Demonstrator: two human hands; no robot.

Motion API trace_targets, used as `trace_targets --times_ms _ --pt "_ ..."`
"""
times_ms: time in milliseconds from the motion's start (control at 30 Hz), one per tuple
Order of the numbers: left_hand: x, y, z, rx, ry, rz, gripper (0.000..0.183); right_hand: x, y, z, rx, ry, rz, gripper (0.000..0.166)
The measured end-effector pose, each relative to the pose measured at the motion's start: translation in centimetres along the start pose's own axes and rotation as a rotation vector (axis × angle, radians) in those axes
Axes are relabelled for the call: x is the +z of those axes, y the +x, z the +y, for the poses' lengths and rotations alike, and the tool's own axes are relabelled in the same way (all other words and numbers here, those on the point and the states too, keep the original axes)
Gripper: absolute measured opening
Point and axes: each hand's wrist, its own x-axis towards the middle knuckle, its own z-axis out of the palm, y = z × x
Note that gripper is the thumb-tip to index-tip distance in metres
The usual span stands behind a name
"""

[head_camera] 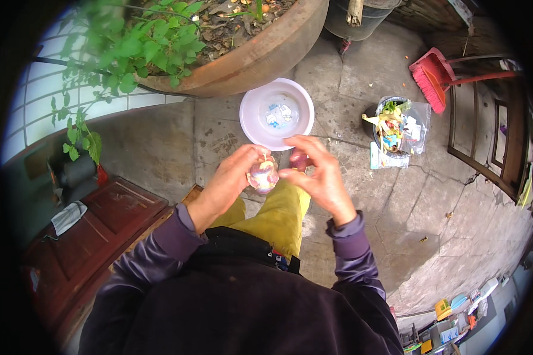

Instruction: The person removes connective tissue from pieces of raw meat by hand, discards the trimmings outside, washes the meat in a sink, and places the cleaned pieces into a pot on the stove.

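My left hand [234,171] holds a raw, reddish piece of meat [264,176], most likely a poultry gizzard, with a whitish sheen and yellow fat on it. The thumb and fingers grip its upper left side. Close by on its right is my right hand [320,173], thumb and fingers spread and nothing plainly held. The right thumb tip is near the meat; whether they touch I cannot tell. Just beyond both hands, a pale pink plastic basin [246,111] with a cartoon print inside its bottom sits on the paved floor.
A large clay planter [266,53] with leafy plants borders the basin. To the right stands a waste bin [369,117] of vegetable scraps and plastic bags. Farther off are a red broom [430,86] and dustpan [433,60]. A dark red wooden panel [102,226] lies at left, bearing a cloth [69,217].
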Motion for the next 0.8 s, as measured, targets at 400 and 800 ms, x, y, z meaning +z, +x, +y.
trace_targets --times_ms 400,800 --pt "-1.1 -2.1 0.3 -0.027 0.174 -0.166 0.066 2.2 0.7 -1.0 -0.072 0.076 -0.225 0.008" --pt "-1.2 0.5 0.1 -0.078 -0.175 0.051 0.045 0.5 0.2 1.5 0.057 -0.051 0.017 0.007"
